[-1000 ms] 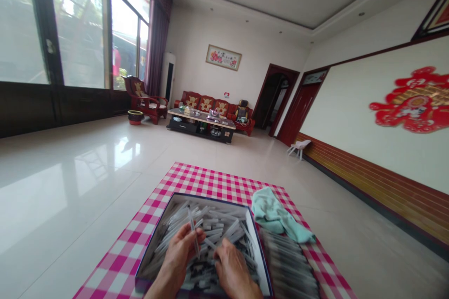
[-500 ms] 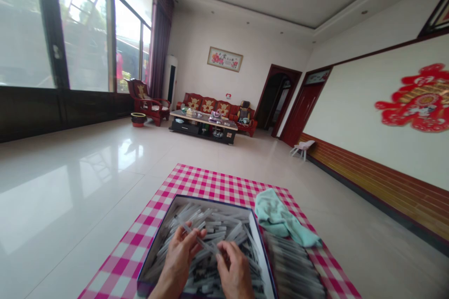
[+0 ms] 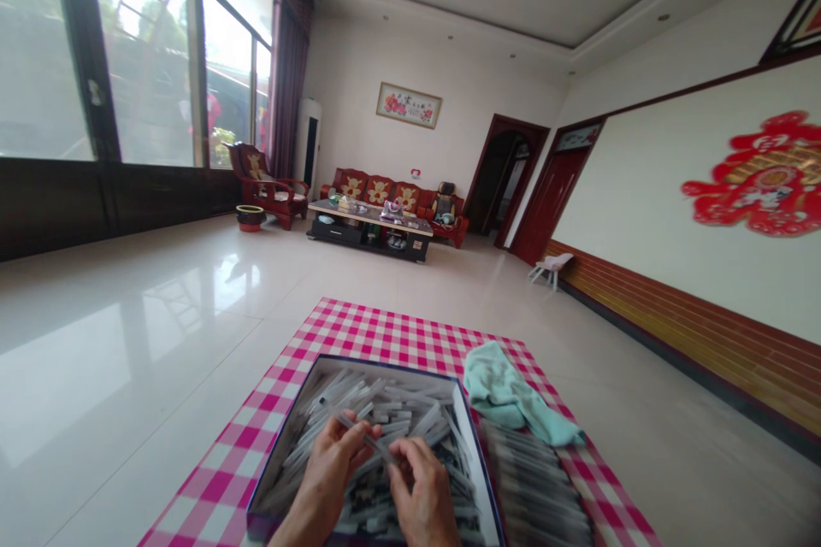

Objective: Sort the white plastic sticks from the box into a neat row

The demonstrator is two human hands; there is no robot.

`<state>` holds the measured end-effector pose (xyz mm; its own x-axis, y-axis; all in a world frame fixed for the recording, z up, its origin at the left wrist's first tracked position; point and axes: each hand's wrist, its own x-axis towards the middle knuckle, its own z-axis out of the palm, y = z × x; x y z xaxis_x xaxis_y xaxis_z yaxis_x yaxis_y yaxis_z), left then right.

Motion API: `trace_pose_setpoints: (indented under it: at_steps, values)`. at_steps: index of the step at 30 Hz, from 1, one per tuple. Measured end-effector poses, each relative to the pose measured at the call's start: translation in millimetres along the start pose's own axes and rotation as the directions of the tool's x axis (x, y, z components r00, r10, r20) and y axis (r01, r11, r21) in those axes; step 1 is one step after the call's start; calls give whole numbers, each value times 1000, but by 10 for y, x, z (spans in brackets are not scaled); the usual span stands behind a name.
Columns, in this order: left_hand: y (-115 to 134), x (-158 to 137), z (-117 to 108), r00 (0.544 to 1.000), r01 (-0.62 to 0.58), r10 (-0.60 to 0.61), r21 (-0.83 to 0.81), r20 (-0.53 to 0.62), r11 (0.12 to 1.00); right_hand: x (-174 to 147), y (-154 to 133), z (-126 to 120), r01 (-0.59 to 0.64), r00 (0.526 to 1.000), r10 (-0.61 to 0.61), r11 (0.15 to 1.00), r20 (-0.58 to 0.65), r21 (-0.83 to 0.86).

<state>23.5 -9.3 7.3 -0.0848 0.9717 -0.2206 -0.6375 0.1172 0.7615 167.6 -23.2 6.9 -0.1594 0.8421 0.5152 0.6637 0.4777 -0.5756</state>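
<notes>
A slim translucent pen with a dark tip slants between my two hands above the box. My left hand pinches it along its middle, fingers closed round it. At its lower end, the fingertips of my right hand are closed on it too. Beneath both hands is a shallow box with a dark blue rim. Inside lies a loose heap of clear pen parts, some with dark ends. Right of the box is a row of similar pens, blurred.
A mint-green cloth lies crumpled behind the row of pens. Box, cloth and pens rest on a pink-and-white checked tablecloth. Farther off stand a low table, a red wooden armchair and a small stool.
The pen's dark upper tip now shows more plainly above my left hand. My right hand has shifted slightly left and up along the pen. The whole view has moved a little.
</notes>
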Motion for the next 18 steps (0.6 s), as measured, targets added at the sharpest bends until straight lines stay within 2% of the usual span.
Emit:
trace_pose_setpoints:
  at_steps: [6, 13, 18]
  values:
    - [20, -44, 11, 999, 41, -36, 264, -26, 964, -11, 28, -15, -3, 999, 5, 999, -47, 42]
    - [15, -19, 0, 996, 64, -46, 286, -71, 956, 2, 22, -32, -22, 999, 25, 997, -33, 74]
    - [-11, -1, -22, 996, 59, -40, 253, -79, 966, -15, 6, -48, 19, 998, -15, 997, -58, 69]
